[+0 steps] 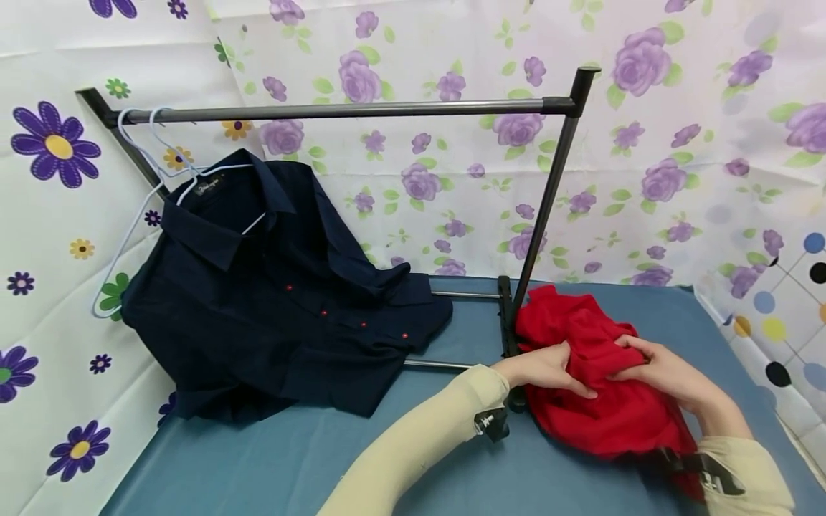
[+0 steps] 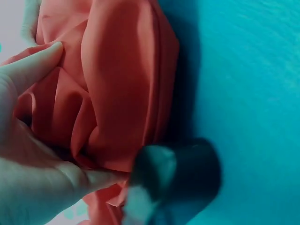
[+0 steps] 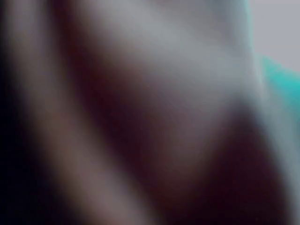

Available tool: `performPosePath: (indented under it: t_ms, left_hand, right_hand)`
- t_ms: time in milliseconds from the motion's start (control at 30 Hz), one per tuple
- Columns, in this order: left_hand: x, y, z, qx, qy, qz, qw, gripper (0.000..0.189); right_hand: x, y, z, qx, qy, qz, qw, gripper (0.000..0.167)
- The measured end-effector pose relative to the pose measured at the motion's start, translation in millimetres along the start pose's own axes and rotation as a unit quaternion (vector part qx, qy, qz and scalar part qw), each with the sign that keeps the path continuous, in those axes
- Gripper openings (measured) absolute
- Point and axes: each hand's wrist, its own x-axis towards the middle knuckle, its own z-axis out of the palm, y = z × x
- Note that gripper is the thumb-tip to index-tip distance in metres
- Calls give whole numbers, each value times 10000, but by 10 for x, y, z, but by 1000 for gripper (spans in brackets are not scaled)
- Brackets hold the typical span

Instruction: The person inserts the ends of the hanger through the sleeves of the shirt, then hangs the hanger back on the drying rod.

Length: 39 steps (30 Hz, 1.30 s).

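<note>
A bunched red cloth (image 1: 600, 423) lies at the right of the table, against the foot of the rack's near-right post. My left hand (image 1: 545, 369) grips it from the left side, fingers tucked into the folds. From the right, my right hand (image 1: 667, 376) pinches a fold of it between thumb and fingers. In the left wrist view the cloth (image 2: 122, 84) shows smooth folds and a seamed edge, with my left hand's thumb (image 2: 40, 63) pressing on it. The right wrist view is badly blurred.
A dark metal rack (image 1: 361, 110) stands on the blue-covered table (image 1: 464, 466). On its left end hang pale blue hangers (image 1: 132, 222), one inside a navy shirt (image 1: 271, 301) with red buttons. Flowered sheets (image 1: 419, 179) cover the walls behind and at the sides.
</note>
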Motion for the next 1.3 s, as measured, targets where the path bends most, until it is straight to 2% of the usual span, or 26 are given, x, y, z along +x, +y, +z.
performPosePath:
  t_ms: [133,300,533,633,733,833,933,1000,1067,1200,1300]
  left_hand:
    - [-77,145,-97,-103,-86,489,9987,67]
    - [-204,415,-277,181,74,1176,9929,72]
    - [-490,845,-513,303,371,1666,9849,69]
    - [-636,998,-623,379,566,1871,9800,69]
    - [-812,1136,-740,564,787,2067,9736,67]
    - [-998,1249,-850,973,1100,2244,9634,68]
    - [-1176,1335,-940,1337,1383,2409,9513,74]
    - [-1292,1366,-983,1437,1502,2488,9460,77]
    - [-1415,1371,-1017,1354,1548,2516,9457,79]
    - [-1652,1345,-1084,1193,1636,2638,9431,79]
    - [-1796,1308,-1134,1258,1789,2792,9350,77]
  right_hand:
    - [-71,-188,-19,-233,261,-409,9986,33]
    - [-197,-531,-64,-589,598,-1096,9904,29]
    - [-385,-1002,-75,-938,1233,-1787,9716,39]
    - [-446,-1189,-17,-868,1519,-2122,9615,44]
    - [-507,-1388,52,-735,1762,-2662,9448,49]
    - [-554,-1578,123,-604,1882,-3399,9194,58]
    - [-602,-1733,201,-532,2017,-3922,8959,67]
    - [-637,-1805,264,-541,2091,-4170,8829,71]
    - [-679,-1865,332,-539,2073,-4330,8756,72]
    - [-722,-1962,459,-563,1714,-4767,8604,49]
    - [-714,-2031,534,-650,1465,-4984,8520,51]
